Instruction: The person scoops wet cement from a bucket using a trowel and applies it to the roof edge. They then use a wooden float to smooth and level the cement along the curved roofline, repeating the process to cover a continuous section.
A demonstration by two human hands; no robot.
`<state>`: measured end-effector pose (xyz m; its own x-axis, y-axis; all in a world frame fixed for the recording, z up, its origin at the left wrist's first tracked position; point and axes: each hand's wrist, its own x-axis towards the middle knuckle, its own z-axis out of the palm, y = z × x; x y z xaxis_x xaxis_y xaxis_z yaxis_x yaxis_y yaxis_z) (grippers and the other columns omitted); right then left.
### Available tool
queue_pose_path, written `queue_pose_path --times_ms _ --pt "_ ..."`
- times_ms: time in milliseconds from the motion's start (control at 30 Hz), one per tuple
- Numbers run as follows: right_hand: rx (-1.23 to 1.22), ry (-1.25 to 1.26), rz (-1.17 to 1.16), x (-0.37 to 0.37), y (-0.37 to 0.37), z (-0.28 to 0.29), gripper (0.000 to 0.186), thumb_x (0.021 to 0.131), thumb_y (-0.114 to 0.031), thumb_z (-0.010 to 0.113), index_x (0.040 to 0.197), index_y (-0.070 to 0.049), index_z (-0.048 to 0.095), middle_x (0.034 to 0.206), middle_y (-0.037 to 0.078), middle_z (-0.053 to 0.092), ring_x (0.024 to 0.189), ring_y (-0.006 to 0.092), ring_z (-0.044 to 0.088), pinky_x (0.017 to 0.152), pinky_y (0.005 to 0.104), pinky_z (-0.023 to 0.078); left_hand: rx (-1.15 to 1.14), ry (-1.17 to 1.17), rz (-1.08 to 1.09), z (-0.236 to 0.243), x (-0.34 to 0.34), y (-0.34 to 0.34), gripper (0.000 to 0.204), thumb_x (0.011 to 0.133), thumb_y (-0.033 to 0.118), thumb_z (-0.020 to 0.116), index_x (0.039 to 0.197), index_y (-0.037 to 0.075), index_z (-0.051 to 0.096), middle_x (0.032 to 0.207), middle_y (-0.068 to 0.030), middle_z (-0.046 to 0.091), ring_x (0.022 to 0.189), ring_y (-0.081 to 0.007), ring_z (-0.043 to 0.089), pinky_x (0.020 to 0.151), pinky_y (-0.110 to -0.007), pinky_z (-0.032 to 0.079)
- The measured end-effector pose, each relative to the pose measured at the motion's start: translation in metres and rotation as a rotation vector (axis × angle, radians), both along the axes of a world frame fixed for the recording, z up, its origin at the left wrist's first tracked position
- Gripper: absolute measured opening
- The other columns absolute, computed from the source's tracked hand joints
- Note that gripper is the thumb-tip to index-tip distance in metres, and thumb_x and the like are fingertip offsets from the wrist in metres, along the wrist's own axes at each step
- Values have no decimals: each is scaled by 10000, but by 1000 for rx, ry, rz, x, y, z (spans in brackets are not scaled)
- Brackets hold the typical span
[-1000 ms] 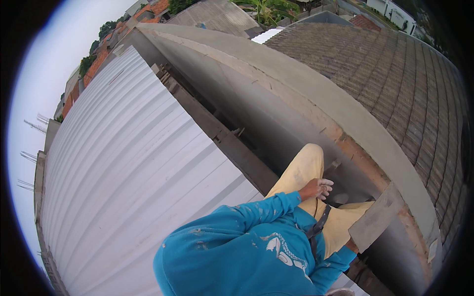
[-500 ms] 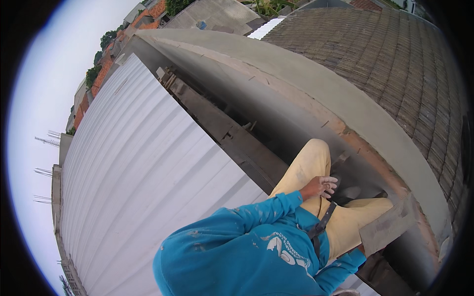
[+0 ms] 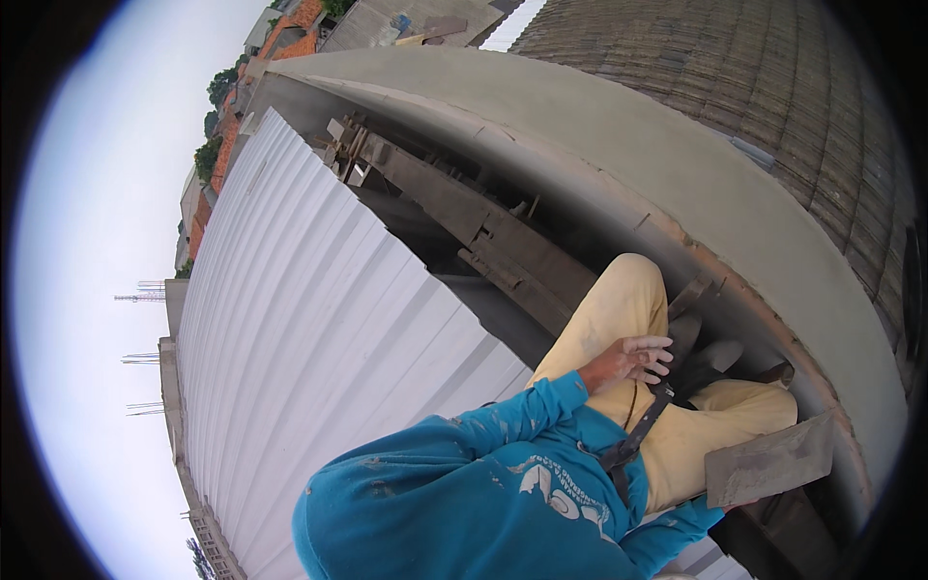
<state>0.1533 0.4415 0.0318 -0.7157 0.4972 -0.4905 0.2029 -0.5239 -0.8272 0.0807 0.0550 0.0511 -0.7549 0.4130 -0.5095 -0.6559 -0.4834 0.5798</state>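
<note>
Holding a gray board (image 3: 770,460) at the right hand (image 3: 739,504), low on the right of the view. Can make out just a sliver of that hand under the board's near edge; cannot tell how the fingers wrap around it. Can see the board as roughly rectangular, tilted, with darker smears on its face. Sits just beyond the right knee, close to the wall (image 3: 619,145); cannot tell if touching it.

Got the left hand (image 3: 633,360) up over the left thigh, with fingers half bent, somewhat spread and pale with dust. Hangs near the dark belt (image 3: 641,435); cannot tell if resting on the yellow trousers (image 3: 609,309).

Wearing a blue sweatshirt (image 3: 454,493) with a white print on the front and pale spatters on the shoulder. Bent at both knees, with legs apart, at the gap between roof and wall.

Can see a white ribbed roof (image 3: 329,329) on the left, with an uneven edge along the gap. Note a long brown beam (image 3: 541,261) down in the gap, in shadow. Note also a rough orange-brown strip (image 3: 764,314) just below the wall's smooth gray top. See a dark tiled roof (image 3: 715,77) past the wall, upper right, plus orange roofs (image 3: 304,43) and trees (image 3: 220,87) at upper left, and thin rods (image 3: 141,359) against pale sky (image 3: 106,213).
</note>
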Motion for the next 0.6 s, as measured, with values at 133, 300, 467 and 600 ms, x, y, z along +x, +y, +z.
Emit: queue_pose_path --times_ms 133,300,467,600 --pt "-5 -17 6 2 1 0 433 998 -284 446 1309 10 506 1218 129 597 1057 280 618 904 424 530 24 -11 2 1 -1 0 538 987 238 558 1450 23 387 1347 -162 515 1142 -243 580 1005 -400 485" --pt "-13 -28 13 3 -2 -5 435 998 -285 445 1312 11 503 1223 130 595 1062 281 616 908 426 528 36 -25 8 2 -3 0 548 982 242 564 1451 23 385 1347 -163 514 1147 -249 577 1008 -402 483" --pt "-13 -31 24 4 1 -6 438 998 -286 444 1315 11 501 1228 132 593 1066 282 614 912 428 527 15 -14 11 6 -2 0 546 987 245 555 1452 18 381 1345 -164 513 1157 -255 569 1010 -403 481" --pt "-3 -1 22 3 3 -4 440 999 -287 444 1317 11 499 1232 133 591 1070 284 613 916 430 525 9 19 -2 4 -3 -1 548 989 248 552 1453 14 377 1340 -166 512 1153 -257 571 1006 -403 484"
